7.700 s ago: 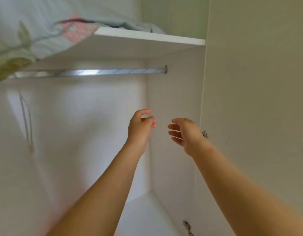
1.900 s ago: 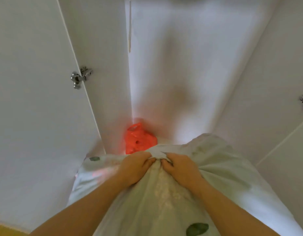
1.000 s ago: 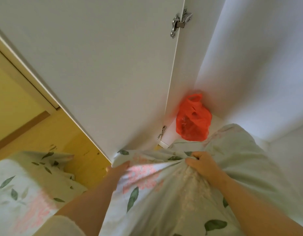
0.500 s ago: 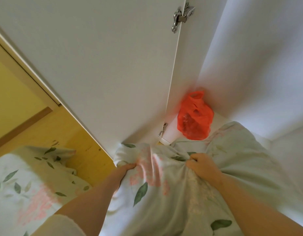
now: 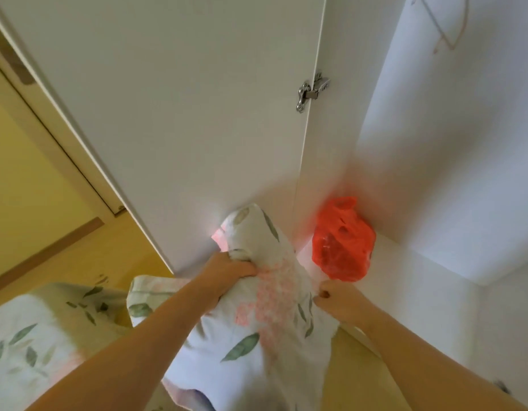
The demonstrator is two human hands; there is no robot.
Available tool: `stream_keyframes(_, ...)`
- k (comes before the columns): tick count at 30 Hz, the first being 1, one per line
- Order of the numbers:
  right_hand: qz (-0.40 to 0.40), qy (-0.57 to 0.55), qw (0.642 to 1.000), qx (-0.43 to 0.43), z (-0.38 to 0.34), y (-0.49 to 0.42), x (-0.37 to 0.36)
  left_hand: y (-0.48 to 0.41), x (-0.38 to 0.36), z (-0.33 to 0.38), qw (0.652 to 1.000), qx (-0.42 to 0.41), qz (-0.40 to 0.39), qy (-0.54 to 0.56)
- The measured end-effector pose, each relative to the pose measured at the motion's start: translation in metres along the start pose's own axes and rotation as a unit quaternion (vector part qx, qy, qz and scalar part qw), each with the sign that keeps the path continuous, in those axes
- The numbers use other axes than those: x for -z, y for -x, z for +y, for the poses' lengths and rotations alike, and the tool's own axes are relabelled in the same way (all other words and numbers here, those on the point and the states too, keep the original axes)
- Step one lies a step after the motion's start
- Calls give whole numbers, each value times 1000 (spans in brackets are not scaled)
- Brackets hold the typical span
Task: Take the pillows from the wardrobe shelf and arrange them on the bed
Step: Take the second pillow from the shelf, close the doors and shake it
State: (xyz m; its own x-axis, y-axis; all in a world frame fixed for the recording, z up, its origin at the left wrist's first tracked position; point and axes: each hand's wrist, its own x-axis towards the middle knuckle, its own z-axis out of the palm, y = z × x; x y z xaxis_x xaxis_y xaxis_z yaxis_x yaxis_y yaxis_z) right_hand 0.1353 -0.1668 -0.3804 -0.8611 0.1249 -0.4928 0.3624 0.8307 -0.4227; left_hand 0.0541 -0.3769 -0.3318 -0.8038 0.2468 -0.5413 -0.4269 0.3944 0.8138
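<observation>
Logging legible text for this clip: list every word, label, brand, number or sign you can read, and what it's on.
None readable. The pillow shows only a leaf and pink flower print, the orange plastic bag no legible print, and the metal hinge no marking that can be made out.

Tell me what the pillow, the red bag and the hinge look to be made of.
Pillow: soft woven fabric, matte, likely cotton; it creases and bunches under the left hand.
Red bag: thin plastic film, glossy, crinkled and slightly see-through.
Hinge: bright metal, probably plated steel, with shiny highlights.
</observation>
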Motion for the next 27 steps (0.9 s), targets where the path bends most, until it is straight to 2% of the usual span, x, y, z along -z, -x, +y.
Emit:
stream_keyframes(4, 45, -20, 994, 94, -44, -9, 8, 15, 22, 0, 992, -33, 14, -121)
stream_keyframes(7, 65, -3, 981, 182, -89, -10, 12, 33, 48, -7, 969, -38, 29, -243)
stream_keyframes(10, 76, 6, 966, 248, -140, -8, 12, 55, 74, -21, 954, -35, 37, -296)
stream_keyframes(13, 126, 11, 937, 325, -190, 5, 12, 78, 96, -38, 944, -18, 59, -323)
stream_keyframes(16, 194, 60, 872, 445, -239, 18, 14, 98, 118, -55, 938, 3, 90, -336)
stream_keyframes(18, 250, 116, 799, 534, -268, 23, 13, 108, 133, -61, 936, 12, 124, -329)
stream_keyframes(20, 295, 192, 732, 583, -288, 21, 8, 117, 145, -61, 932, 14, 154, -327)
stream_keyframes(22, 317, 299, 681, 588, -304, 18, 7, 123, 153, -61, 929, 6, 174, -326)
stream_keyframes(23, 313, 347, 677, 568, -309, 17, 9, 126, 156, -61, 929, 2, 183, -322)
stream_keyframes(24, 302, 382, 677, 552, -313, 16, 11, 127, 160, -63, 930, 0, 191, -314)
stream_keyframes(25, 277, 414, 695, 518, -315, 15, 14, 128, 164, -66, 933, 2, 201, -300)
stream_keyframes(27, 261, 461, 709, 466, -315, 8, 17, 130, 171, -74, 940, 15, 226, -254)
